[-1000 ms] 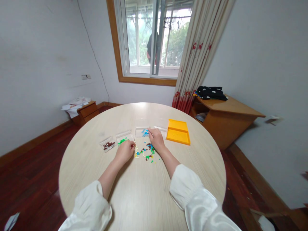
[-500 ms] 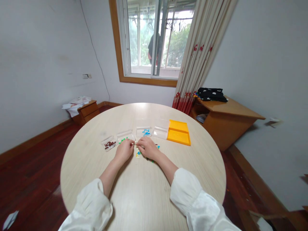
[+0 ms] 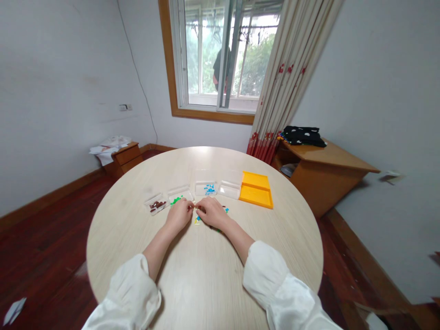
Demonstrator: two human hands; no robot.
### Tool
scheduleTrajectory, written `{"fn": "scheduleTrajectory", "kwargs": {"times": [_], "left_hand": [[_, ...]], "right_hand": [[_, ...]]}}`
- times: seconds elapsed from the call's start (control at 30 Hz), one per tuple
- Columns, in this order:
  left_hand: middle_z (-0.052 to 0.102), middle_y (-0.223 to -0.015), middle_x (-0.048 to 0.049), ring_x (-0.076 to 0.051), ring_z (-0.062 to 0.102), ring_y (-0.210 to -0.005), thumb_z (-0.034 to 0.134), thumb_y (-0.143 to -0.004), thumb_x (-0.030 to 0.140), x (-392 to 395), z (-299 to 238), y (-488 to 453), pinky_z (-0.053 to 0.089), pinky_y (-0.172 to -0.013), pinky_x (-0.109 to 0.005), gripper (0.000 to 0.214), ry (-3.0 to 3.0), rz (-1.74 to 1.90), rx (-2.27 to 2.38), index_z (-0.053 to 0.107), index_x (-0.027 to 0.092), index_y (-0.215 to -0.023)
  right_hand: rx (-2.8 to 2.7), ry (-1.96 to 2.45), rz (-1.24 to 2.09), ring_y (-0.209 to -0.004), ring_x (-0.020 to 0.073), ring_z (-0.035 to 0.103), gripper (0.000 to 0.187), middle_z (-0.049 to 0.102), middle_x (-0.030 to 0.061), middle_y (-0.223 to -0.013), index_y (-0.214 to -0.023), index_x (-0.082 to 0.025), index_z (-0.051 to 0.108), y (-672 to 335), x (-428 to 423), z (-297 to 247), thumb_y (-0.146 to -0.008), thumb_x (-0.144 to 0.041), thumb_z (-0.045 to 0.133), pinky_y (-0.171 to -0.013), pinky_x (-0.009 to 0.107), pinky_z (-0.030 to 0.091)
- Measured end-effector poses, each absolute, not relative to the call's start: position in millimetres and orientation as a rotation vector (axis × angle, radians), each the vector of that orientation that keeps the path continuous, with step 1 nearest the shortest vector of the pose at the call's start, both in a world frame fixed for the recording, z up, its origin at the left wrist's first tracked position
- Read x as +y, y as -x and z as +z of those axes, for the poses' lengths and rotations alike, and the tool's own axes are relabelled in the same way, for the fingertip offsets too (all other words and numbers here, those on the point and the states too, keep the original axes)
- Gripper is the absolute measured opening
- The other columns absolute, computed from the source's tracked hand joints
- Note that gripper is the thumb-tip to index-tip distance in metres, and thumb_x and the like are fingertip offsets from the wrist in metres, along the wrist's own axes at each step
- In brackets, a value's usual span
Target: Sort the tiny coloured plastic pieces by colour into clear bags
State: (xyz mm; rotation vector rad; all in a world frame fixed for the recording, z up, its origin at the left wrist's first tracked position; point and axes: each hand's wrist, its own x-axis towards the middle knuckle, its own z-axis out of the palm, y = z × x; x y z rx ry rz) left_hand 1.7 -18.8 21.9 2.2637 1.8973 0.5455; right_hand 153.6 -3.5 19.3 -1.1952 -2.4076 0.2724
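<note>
A scatter of small coloured pieces [image 3: 198, 220] lies on the round wooden table [image 3: 202, 275], mostly hidden under my hands. My left hand [image 3: 178, 214] and my right hand [image 3: 212, 212] meet fingertip to fingertip over the pile, both pinched; what they pinch is too small to make out. Just beyond them stand clear plastic trays: one with brown pieces [image 3: 156, 204], one with green pieces [image 3: 178, 197], one with blue pieces [image 3: 206, 188] and one that looks empty [image 3: 229, 189].
An orange tray [image 3: 256, 189] lies right of the clear trays. A wooden desk [image 3: 323, 169] with dark folded cloth [image 3: 302, 134] stands at the right, a small cabinet with papers [image 3: 118, 153] at the left wall. A person stands outside the window [image 3: 220, 68].
My right hand has come back from the blue tray leftward over the pile to meet my left hand. The left hand has stayed almost still.
</note>
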Motion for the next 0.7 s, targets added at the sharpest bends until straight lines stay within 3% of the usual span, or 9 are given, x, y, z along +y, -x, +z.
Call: {"fn": "scheduleTrajectory", "kwargs": {"times": [0.2,0.4,0.7], "left_hand": [[0.066,-0.089,-0.0109,-0.021,0.060,-0.089,0.047,-0.080,0.017,-19.6,23.5,-1.8,0.045,-0.081,-0.030,0.024,-2.268,0.542,1.888,0.070,0.015,-0.085],[0.066,-0.089,-0.0103,-0.020,0.060,-0.088,0.048,-0.079,0.016,-18.7,23.5,-2.5,0.044,-0.079,-0.029,0.023,-2.247,0.533,1.887,0.070,0.016,-0.083],[0.067,-0.089,-0.0107,-0.021,0.060,-0.088,0.048,-0.080,0.016,-19.0,22.6,-2.4,0.044,-0.078,-0.029,0.021,-2.238,0.549,1.879,0.069,0.015,-0.082]], "right_hand": [[-2.394,1.197,0.298,-0.091,0.0168,0.056,0.018,0.067,0.0058,-0.091,-0.094,-0.016,0.067,-153.4,-4.3,19.5,-0.082,-0.012,0.055,-0.082,0.029,0.037],[-2.366,1.178,0.291,-0.090,0.0182,0.055,0.013,0.066,0.0061,-0.088,-0.092,-0.016,0.067,-152.8,-2.6,15.4,-0.082,-0.022,0.060,-0.081,0.031,0.038],[-2.361,1.259,0.279,-0.093,0.0190,0.056,0.011,0.066,0.0076,-0.091,-0.089,-0.017,0.070,-147.4,-6.0,20.6,-0.084,-0.022,0.061,-0.081,0.031,0.039]]}}
